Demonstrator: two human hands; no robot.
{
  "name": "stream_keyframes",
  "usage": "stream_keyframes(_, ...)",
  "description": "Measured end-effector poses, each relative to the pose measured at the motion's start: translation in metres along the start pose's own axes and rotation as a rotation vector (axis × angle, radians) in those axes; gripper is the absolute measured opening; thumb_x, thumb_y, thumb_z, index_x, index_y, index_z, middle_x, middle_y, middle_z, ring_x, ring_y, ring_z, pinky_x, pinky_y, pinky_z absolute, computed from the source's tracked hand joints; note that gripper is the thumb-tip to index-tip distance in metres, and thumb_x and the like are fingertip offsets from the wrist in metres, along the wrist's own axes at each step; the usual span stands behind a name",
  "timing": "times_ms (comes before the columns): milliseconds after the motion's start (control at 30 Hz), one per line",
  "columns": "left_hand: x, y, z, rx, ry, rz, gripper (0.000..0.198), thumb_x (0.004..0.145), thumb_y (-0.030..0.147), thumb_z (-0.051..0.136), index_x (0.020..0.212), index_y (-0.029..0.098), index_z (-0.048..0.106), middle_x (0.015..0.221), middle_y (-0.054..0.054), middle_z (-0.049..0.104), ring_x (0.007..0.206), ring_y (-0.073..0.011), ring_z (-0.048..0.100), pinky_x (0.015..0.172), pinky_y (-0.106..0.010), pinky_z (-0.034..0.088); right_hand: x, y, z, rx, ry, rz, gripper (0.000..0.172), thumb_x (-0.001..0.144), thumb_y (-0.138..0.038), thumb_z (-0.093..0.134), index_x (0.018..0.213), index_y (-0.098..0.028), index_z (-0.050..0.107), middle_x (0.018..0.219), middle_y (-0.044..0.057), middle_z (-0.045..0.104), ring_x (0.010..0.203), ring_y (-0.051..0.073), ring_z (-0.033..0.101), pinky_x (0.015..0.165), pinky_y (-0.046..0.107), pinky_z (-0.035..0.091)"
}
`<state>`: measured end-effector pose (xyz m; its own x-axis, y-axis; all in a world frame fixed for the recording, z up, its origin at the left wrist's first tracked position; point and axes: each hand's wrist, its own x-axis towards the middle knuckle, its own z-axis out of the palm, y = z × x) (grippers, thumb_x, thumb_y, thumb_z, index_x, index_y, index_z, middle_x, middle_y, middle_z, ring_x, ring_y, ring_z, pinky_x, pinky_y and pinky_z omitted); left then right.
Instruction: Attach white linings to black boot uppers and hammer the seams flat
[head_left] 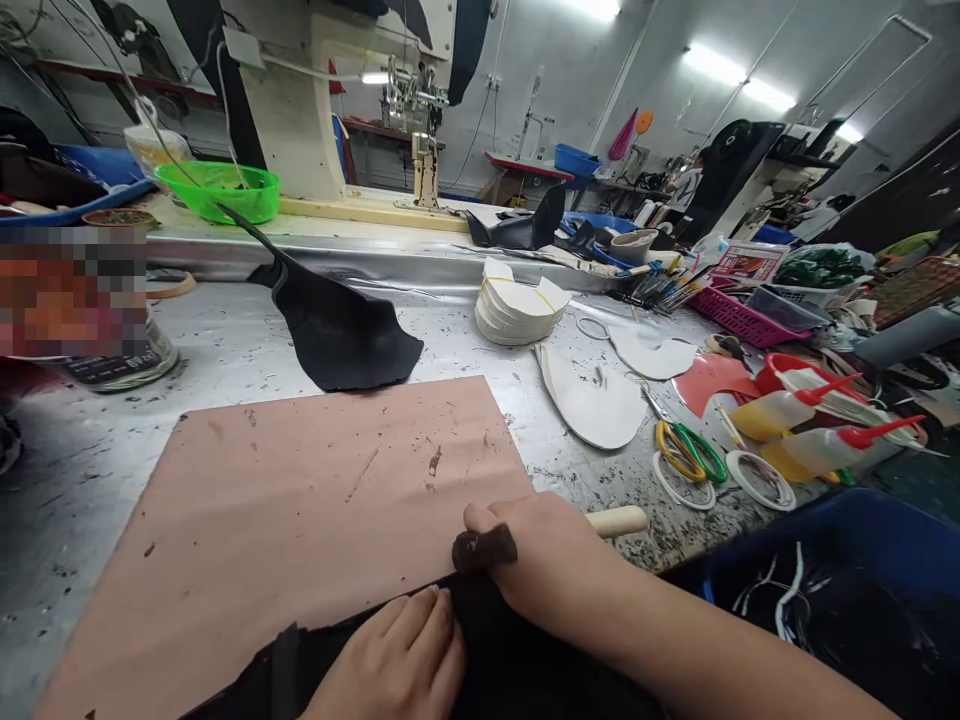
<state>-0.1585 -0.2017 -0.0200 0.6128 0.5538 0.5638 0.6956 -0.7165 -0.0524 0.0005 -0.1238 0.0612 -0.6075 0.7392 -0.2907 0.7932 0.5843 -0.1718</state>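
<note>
My right hand (pixel 551 560) is closed around a hammer, with its dark head (pixel 484 548) at the fingers and its pale wooden handle (pixel 619 521) sticking out behind the wrist. The hammer head is at the edge of a black sheet piece (pixel 495 625), possibly leather. My left hand (pixel 397 655) lies on this black piece, its fingers side by side and pressing down; the thumb is hidden. Under the piece is a brownish-pink board (pixel 322 500) with scuffs and dark specks. Another curved black piece (pixel 337 325) lies beyond the board.
A stack of white shaped pieces (pixel 517 305) stands behind the board. To the right are scissors (pixel 686 450), white tape rolls (pixel 760 480), and glue bottles (pixel 832 445). A blue bin (pixel 862 540) is at the lower right. A sewing machine (pixel 426 165) and green basket (pixel 225 192) stand at the back.
</note>
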Motion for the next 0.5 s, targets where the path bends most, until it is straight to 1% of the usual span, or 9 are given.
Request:
stream_keyframes(67, 0.002, 0.000, -0.001, -0.032, -0.001, 0.011, 0.035, 0.084, 0.001, 0.032, 0.082, 0.013, 0.064, 0.080, -0.008, 0.067, 0.076, -0.0187, 0.061, 0.067, -0.028, 0.052, 0.002, -0.002, 0.001, 0.016, 0.033, 0.020, 0.018, 0.075, -0.008, 0.046, 0.081, -0.020, 0.058, 0.073, 0.002, 0.067, 0.058, 0.016, 0.056, 0.047, 0.028, 0.019)
stream_keyframes(133, 0.005, -0.003, -0.006, -0.076, -0.021, 0.033, 0.034, 0.084, 0.001, 0.032, 0.078, 0.014, 0.063, 0.073, -0.007, 0.065, 0.067, -0.0173, 0.060, 0.061, -0.027, 0.051, 0.003, -0.003, 0.002, 0.045, 0.035, 0.016, 0.016, 0.075, -0.009, 0.046, 0.080, -0.020, 0.057, 0.071, 0.001, 0.066, 0.055, 0.015, 0.054, 0.046, 0.027, 0.020)
stream_keyframes(200, 0.004, -0.011, -0.017, -0.118, -0.064, 0.029, 0.037, 0.085, 0.002, 0.029, 0.078, 0.016, 0.062, 0.068, -0.005, 0.063, 0.060, -0.0157, 0.058, 0.057, -0.026, 0.050, 0.004, -0.003, 0.002, 0.070, 0.010, -0.003, 0.013, 0.074, -0.011, 0.048, 0.078, -0.020, 0.056, 0.068, 0.000, 0.064, 0.054, 0.014, 0.051, 0.045, 0.026, 0.020)
stream_keyframes(233, 0.001, -0.018, -0.025, -0.137, -0.088, 0.004, 0.039, 0.087, 0.003, 0.026, 0.082, 0.017, 0.062, 0.068, -0.004, 0.063, 0.058, -0.0147, 0.058, 0.055, -0.025, 0.049, 0.003, -0.002, 0.002, 0.082, -0.002, -0.005, 0.012, 0.073, -0.010, 0.049, 0.076, -0.020, 0.056, 0.066, 0.000, 0.063, 0.053, 0.013, 0.050, 0.045, 0.025, 0.020)
stream_keyframes(300, -0.011, -0.036, -0.042, -0.155, -0.135, -0.100, 0.037, 0.092, 0.012, 0.025, 0.091, 0.018, 0.061, 0.072, -0.002, 0.064, 0.058, -0.0131, 0.059, 0.054, -0.021, 0.048, 0.002, -0.002, 0.004, 0.138, 0.013, 0.003, 0.012, 0.072, -0.008, 0.049, 0.074, -0.019, 0.054, 0.066, -0.001, 0.061, 0.055, 0.012, 0.048, 0.046, 0.024, 0.021)
stream_keyframes(367, -0.028, -0.055, -0.056, -0.152, -0.180, -0.228, 0.028, 0.094, 0.028, 0.033, 0.097, 0.021, 0.059, 0.079, -0.002, 0.066, 0.063, -0.0130, 0.062, 0.055, -0.019, 0.048, 0.002, -0.003, 0.007, 0.206, 0.034, -0.017, 0.013, 0.073, -0.008, 0.048, 0.073, -0.019, 0.053, 0.066, -0.003, 0.059, 0.056, 0.010, 0.047, 0.048, 0.022, 0.022)
stream_keyframes(400, -0.037, -0.063, -0.062, -0.169, -0.227, -0.276, 0.024, 0.093, 0.034, 0.039, 0.098, 0.023, 0.059, 0.082, -0.001, 0.066, 0.066, -0.0133, 0.063, 0.056, -0.018, 0.048, 0.002, -0.005, 0.009, 0.228, 0.030, -0.043, 0.012, 0.074, -0.008, 0.048, 0.073, -0.019, 0.053, 0.065, -0.003, 0.057, 0.055, 0.010, 0.046, 0.048, 0.022, 0.022)
stream_keyframes(433, -0.045, -0.069, -0.067, -0.203, -0.286, -0.317, 0.020, 0.090, 0.037, 0.044, 0.099, 0.025, 0.058, 0.084, 0.001, 0.067, 0.068, -0.0134, 0.064, 0.058, -0.018, 0.049, 0.003, -0.007, 0.011, 0.236, 0.014, -0.071, 0.011, 0.074, -0.009, 0.048, 0.072, -0.019, 0.052, 0.064, -0.003, 0.056, 0.054, 0.010, 0.044, 0.048, 0.022, 0.022)
stream_keyframes(500, -0.057, -0.074, -0.072, -0.328, -0.407, -0.404, 0.015, 0.087, 0.033, 0.050, 0.098, 0.027, 0.058, 0.085, 0.003, 0.066, 0.071, -0.0126, 0.064, 0.062, -0.017, 0.049, 0.006, -0.012, 0.013, 0.210, -0.050, -0.112, 0.011, 0.071, -0.008, 0.050, 0.070, -0.019, 0.051, 0.062, -0.004, 0.053, 0.053, 0.010, 0.041, 0.047, 0.022, 0.020)
